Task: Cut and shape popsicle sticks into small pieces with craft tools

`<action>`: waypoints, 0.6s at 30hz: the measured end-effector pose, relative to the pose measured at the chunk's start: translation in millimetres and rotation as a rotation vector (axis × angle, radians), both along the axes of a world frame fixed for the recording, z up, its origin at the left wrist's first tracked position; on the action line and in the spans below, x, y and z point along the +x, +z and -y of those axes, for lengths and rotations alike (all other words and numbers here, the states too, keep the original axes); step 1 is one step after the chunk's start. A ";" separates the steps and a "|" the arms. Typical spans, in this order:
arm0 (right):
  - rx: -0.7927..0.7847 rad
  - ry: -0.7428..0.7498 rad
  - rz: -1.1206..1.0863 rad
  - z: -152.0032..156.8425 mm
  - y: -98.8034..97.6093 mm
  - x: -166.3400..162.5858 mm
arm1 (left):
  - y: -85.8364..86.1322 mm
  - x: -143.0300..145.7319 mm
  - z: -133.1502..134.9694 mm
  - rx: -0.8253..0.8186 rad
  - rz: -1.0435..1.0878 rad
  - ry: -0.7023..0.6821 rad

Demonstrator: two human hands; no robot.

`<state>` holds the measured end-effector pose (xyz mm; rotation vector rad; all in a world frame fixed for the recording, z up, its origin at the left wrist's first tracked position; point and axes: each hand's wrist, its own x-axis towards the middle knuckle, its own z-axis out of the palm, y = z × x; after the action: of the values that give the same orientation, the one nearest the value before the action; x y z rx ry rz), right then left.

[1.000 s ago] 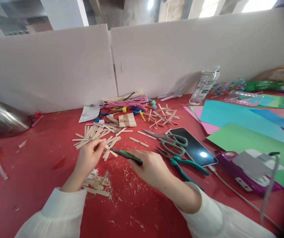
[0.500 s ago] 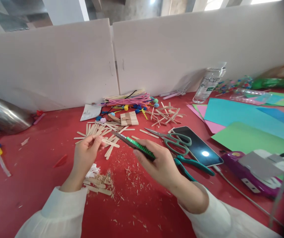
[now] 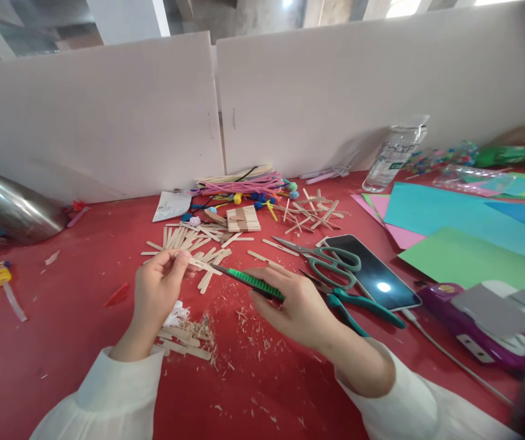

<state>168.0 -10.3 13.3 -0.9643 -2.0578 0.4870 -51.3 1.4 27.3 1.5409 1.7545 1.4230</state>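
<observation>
The left hand (image 3: 157,294) pinches the stick (image 3: 202,264), long axis toward 4 o'clock; the right hand (image 3: 299,308), closed round the knife (image 3: 253,281), points it toward 10, contact unclear.

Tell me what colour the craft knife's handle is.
The craft knife's handle is green and black, best seen in the head view.

The left sleeve (image 3: 101,425) and right sleeve (image 3: 457,409) were white, loose and softly gathered into 2 broad, plain cuffs (image 3: 122,379); the left hand (image 3: 156,290) and right hand (image 3: 294,311) were bare.
</observation>
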 end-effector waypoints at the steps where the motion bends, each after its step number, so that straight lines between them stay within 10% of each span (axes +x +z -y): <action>1: -0.008 0.009 0.019 0.0 -0.2 0.0 | -0.3 -0.9 0.3 -0.005 -0.037 -0.006; 18: -0.105 0.007 0.210 0.0 -9.3 -3.0 | -7.8 -0.1 -0.5 -0.160 -0.529 -0.100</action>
<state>165.0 -10.3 4.0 -1.1109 -2.2414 0.5210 -51.4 1.9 19.5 2.0064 1.9809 0.8460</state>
